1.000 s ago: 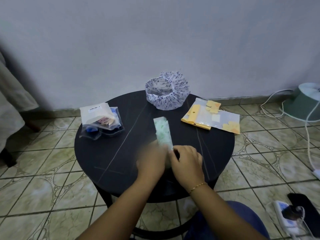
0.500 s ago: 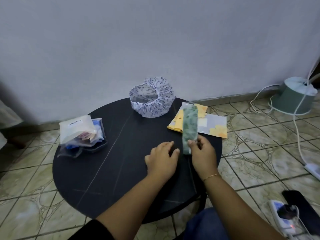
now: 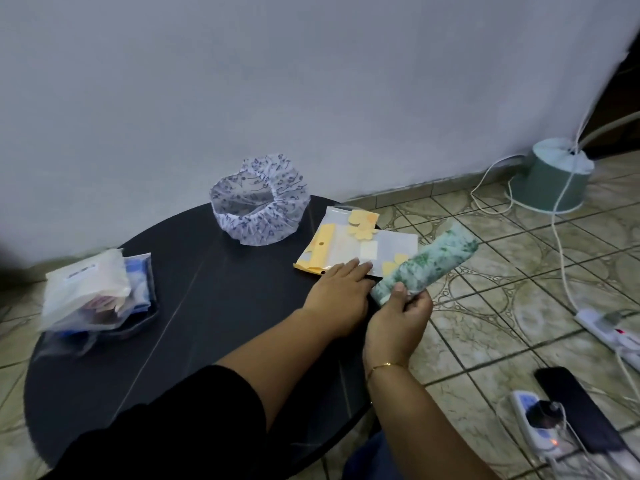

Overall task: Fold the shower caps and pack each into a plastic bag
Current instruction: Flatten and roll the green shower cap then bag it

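Green folded cap (image 3: pixel 429 263) in right hand (image 3: pixel 398 320) (label (image 3: pixel 81 271) seemingly unreadable).

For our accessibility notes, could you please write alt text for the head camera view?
Over a round black table, the right hand holds a folded green shower cap while the left hand reaches flat onto yellow-flowered plastic bags. A blue-patterned cap stands behind; packed bags lie left.

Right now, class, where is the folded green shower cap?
In the head view, the folded green shower cap is held in the right hand, off the round table's right edge, beside the yellow-flowered plastic bags.
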A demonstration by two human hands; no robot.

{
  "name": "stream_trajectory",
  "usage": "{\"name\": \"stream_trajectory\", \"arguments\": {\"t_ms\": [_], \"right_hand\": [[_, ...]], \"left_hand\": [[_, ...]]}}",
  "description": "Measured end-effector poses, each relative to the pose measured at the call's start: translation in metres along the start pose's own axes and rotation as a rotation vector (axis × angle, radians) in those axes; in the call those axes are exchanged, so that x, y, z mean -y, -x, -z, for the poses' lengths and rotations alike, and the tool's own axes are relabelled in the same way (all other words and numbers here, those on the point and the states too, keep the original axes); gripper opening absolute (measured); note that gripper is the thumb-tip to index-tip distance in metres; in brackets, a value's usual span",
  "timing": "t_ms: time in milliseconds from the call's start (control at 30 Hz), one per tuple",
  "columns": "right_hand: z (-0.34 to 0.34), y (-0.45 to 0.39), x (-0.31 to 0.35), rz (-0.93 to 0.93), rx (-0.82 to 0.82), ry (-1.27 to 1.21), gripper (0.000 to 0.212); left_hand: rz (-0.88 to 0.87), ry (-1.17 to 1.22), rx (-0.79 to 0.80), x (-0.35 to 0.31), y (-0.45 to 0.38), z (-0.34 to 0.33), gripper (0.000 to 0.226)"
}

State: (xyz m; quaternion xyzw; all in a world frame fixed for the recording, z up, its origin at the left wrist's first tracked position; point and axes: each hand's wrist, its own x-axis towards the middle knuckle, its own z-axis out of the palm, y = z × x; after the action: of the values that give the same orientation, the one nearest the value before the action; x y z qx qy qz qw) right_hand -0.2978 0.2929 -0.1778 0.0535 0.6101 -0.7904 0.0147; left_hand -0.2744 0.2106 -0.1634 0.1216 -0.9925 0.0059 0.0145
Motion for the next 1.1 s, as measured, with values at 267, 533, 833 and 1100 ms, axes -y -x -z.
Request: {"name": "stream_trajectory", "arguments": {"t_ms": [267,533,833,1100], "right_hand": [[0.001,-0.001,-0.001,-0.006,0.045,-0.009,0.029],[0.002,0.000,0.000,-0.032,0.073,-0.050,0.031],[0.000,0.001,-0.003,0.003,0.109,-0.041,0.031],[-0.002,0.007,-0.005,0.123,0.104,0.057,0.032]], "left_hand": [[-0.005,-0.057,-0.017,0.002,-0.018,0.000,0.053],[-0.003,-0.067,-0.025,0.002,-0.015,-0.002,0.050],[0.023,-0.112,-0.070,0.006,-0.013,0.004,0.057],[0.024,-0.057,-0.505,0.025,0.005,0.027,0.037]]}}
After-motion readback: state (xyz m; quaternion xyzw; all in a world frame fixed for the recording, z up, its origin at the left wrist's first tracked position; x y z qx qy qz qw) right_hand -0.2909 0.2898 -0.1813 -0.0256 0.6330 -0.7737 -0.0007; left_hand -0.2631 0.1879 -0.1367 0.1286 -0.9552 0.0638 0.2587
